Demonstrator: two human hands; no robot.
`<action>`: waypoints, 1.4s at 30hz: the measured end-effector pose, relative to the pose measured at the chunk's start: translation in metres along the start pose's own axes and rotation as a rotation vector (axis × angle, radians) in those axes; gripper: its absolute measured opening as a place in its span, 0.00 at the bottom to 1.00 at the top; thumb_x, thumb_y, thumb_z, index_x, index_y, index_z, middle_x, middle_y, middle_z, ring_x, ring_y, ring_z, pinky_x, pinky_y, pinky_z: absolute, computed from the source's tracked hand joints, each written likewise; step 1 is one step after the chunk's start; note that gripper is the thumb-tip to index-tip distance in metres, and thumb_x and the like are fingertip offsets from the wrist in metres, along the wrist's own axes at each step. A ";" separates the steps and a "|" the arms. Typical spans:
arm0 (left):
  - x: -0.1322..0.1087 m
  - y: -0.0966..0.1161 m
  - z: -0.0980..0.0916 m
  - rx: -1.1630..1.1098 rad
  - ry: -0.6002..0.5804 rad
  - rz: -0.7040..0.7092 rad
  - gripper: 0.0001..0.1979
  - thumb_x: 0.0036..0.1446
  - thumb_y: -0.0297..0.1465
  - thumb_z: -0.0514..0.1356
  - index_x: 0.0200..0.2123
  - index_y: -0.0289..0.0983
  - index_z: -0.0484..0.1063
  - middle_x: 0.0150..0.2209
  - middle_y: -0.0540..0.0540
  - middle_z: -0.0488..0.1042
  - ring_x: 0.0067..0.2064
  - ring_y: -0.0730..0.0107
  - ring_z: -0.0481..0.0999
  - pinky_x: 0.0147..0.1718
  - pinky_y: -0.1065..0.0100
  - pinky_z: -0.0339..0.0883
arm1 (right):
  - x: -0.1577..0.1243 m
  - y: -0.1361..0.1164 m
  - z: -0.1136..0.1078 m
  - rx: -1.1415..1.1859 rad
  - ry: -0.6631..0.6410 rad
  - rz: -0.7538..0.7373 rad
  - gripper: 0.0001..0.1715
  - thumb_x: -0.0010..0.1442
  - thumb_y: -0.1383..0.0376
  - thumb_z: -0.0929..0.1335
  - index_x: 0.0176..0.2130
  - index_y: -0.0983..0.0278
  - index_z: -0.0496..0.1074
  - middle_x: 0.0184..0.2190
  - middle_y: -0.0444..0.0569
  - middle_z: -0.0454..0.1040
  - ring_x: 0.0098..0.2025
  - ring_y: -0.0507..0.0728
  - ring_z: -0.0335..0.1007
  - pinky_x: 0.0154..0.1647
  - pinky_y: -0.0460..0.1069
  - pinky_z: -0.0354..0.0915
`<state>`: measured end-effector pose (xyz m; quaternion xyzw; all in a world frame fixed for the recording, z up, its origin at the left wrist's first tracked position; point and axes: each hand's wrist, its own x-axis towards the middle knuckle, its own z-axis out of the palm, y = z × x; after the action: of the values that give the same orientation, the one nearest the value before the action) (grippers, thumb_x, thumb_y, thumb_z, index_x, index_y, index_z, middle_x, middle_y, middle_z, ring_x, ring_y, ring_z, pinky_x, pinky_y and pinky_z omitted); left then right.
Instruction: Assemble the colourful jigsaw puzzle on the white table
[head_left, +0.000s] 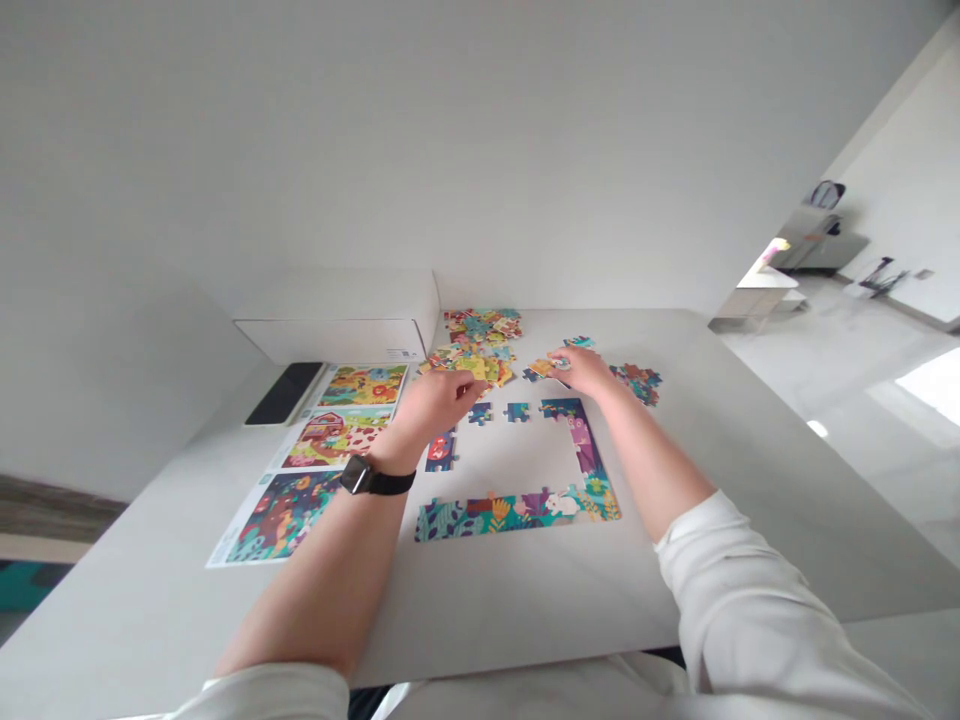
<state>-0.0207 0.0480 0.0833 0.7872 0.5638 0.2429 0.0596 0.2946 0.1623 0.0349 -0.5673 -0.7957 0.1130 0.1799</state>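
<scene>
My left hand (444,398), with a black watch (358,474) on the wrist, is curled closed at the near side of a pile of yellow puzzle pieces (480,366). Whatever its fingertips hold, if anything, is hidden. My right hand (583,370) pinches a small pale puzzle piece (561,364), beside a few orange and blue pieces (538,370). Nearer to me lies a partly joined puzzle border (517,512), with a white rabbit along its bottom edge. Two loose dark blue pieces (517,412) lie along its top, and a piece with a red animal (440,452) is on its left.
A printed picture sheet (281,460) lies left, partly behind my left forearm. A black phone (285,393) and a white box (337,335) are behind it. More puzzle pieces form piles at the back (484,324) and right (637,382). A wall bounds the table's far side.
</scene>
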 end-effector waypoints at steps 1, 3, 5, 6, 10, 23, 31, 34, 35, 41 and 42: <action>0.001 -0.001 0.001 -0.003 -0.002 0.006 0.23 0.70 0.46 0.54 0.24 0.40 0.68 0.25 0.46 0.72 0.28 0.66 0.64 0.30 0.64 0.48 | 0.005 -0.004 0.005 -0.031 -0.018 -0.029 0.20 0.66 0.58 0.77 0.56 0.58 0.83 0.57 0.56 0.83 0.60 0.65 0.80 0.65 0.57 0.70; 0.002 -0.002 0.003 -0.005 -0.007 0.008 0.23 0.70 0.46 0.54 0.26 0.40 0.70 0.26 0.46 0.73 0.29 0.66 0.65 0.31 0.64 0.49 | 0.012 -0.010 0.013 -0.083 -0.056 -0.079 0.21 0.65 0.56 0.77 0.56 0.58 0.83 0.56 0.57 0.84 0.59 0.65 0.80 0.64 0.56 0.70; 0.002 -0.004 0.004 -0.008 -0.006 0.001 0.23 0.71 0.46 0.54 0.26 0.40 0.71 0.26 0.46 0.73 0.29 0.66 0.65 0.31 0.64 0.49 | 0.015 -0.012 0.020 -0.112 -0.079 -0.111 0.22 0.64 0.54 0.78 0.55 0.58 0.83 0.53 0.57 0.85 0.58 0.65 0.80 0.64 0.56 0.70; 0.002 -0.005 0.005 -0.011 0.000 -0.003 0.23 0.71 0.46 0.54 0.26 0.40 0.71 0.25 0.46 0.72 0.28 0.66 0.65 0.31 0.64 0.49 | 0.016 -0.011 0.022 -0.112 -0.080 -0.119 0.23 0.63 0.53 0.79 0.54 0.58 0.84 0.53 0.57 0.85 0.57 0.65 0.80 0.63 0.56 0.70; 0.002 -0.006 0.005 -0.034 0.035 0.004 0.22 0.70 0.43 0.54 0.25 0.40 0.69 0.26 0.47 0.72 0.28 0.67 0.65 0.31 0.64 0.52 | 0.011 -0.003 0.025 -0.026 -0.041 -0.090 0.23 0.61 0.52 0.79 0.53 0.57 0.84 0.48 0.55 0.87 0.51 0.65 0.83 0.58 0.57 0.74; 0.001 -0.005 0.002 -0.042 0.123 0.061 0.19 0.71 0.42 0.56 0.29 0.41 0.74 0.28 0.46 0.75 0.31 0.64 0.71 0.32 0.64 0.56 | -0.002 0.028 0.012 0.582 0.395 0.261 0.14 0.62 0.59 0.71 0.45 0.63 0.81 0.44 0.55 0.86 0.47 0.61 0.84 0.54 0.58 0.77; 0.001 0.012 -0.003 -0.340 0.152 0.014 0.11 0.67 0.39 0.61 0.45 0.40 0.79 0.29 0.50 0.77 0.29 0.69 0.72 0.33 0.67 0.62 | -0.032 -0.015 -0.010 0.955 0.322 0.211 0.22 0.55 0.54 0.76 0.47 0.61 0.78 0.41 0.50 0.84 0.38 0.57 0.80 0.43 0.53 0.78; 0.003 0.017 -0.005 -0.461 0.155 -0.009 0.12 0.66 0.39 0.62 0.47 0.39 0.78 0.33 0.48 0.79 0.33 0.68 0.75 0.35 0.68 0.66 | -0.047 -0.040 -0.014 1.000 0.260 0.154 0.23 0.54 0.54 0.78 0.47 0.60 0.78 0.39 0.48 0.83 0.38 0.57 0.80 0.43 0.53 0.78; 0.004 0.018 -0.006 -0.503 0.148 -0.014 0.13 0.65 0.39 0.63 0.49 0.39 0.78 0.35 0.47 0.80 0.35 0.68 0.76 0.36 0.68 0.67 | -0.051 -0.048 -0.014 1.017 0.239 0.135 0.24 0.53 0.53 0.78 0.46 0.60 0.78 0.38 0.48 0.82 0.38 0.57 0.80 0.42 0.53 0.78; 0.004 0.021 -0.005 -0.725 0.038 -0.058 0.18 0.64 0.42 0.67 0.51 0.37 0.76 0.41 0.44 0.81 0.37 0.67 0.78 0.34 0.68 0.70 | -0.073 -0.091 -0.007 1.205 0.135 0.082 0.28 0.51 0.53 0.81 0.48 0.57 0.76 0.38 0.44 0.80 0.37 0.56 0.81 0.45 0.56 0.81; 0.003 0.022 -0.003 -0.754 0.013 -0.058 0.19 0.63 0.42 0.68 0.51 0.37 0.76 0.41 0.43 0.81 0.37 0.67 0.79 0.34 0.68 0.70 | -0.075 -0.098 -0.005 1.247 0.117 0.088 0.28 0.51 0.53 0.81 0.48 0.57 0.76 0.40 0.44 0.81 0.38 0.56 0.82 0.46 0.56 0.81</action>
<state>-0.0022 0.0427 0.0952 0.6921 0.4573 0.4366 0.3483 0.2347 0.0588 0.0655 -0.3933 -0.5448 0.5319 0.5154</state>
